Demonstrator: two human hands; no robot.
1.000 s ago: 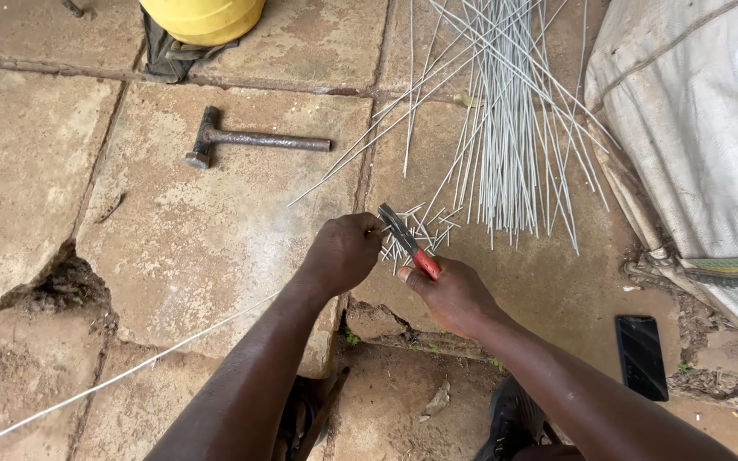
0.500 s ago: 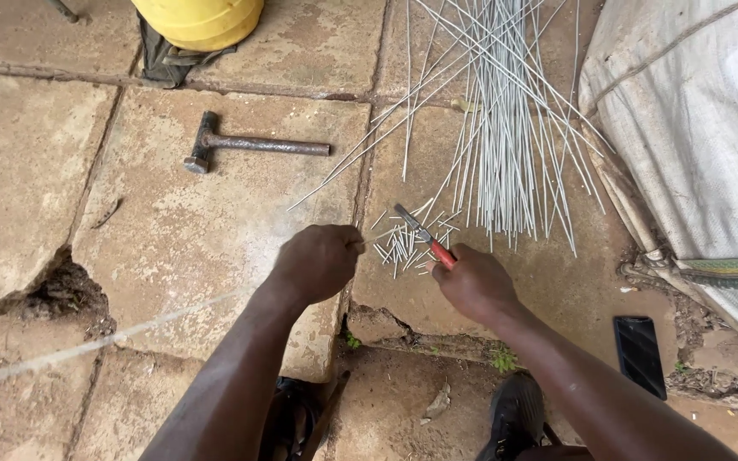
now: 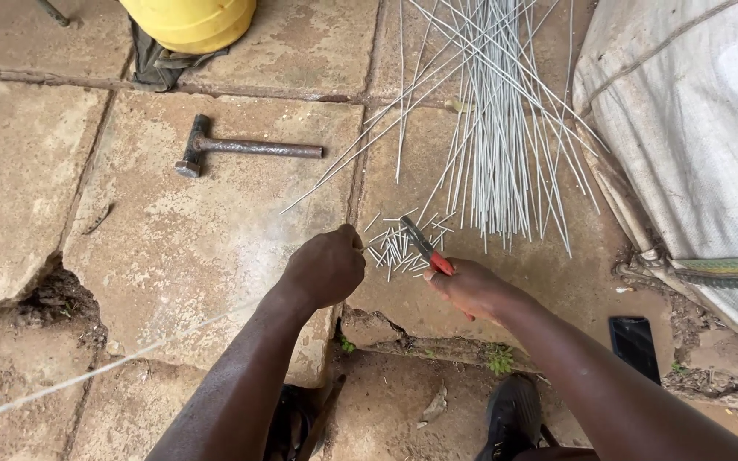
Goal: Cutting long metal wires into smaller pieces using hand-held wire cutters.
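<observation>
The pliers [image 3: 427, 250] have red handles and dark jaws; the wires [image 3: 501, 128] are pale silver-grey; the hammer [image 3: 241, 149] is rusty dark brown; the bucket [image 3: 190, 21] is yellow; the sack [image 3: 685, 128] is off-white; the paving slabs [image 3: 190, 248] are tan and mottled.

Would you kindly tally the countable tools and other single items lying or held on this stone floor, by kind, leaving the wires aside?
Hammer: 1
Pliers with red handles, in the right hand: 1
Yellow container: 1
Flat black device: 1
White sack: 1
Total: 5
The long wire rods and short cut pieces are too many to count.
</observation>
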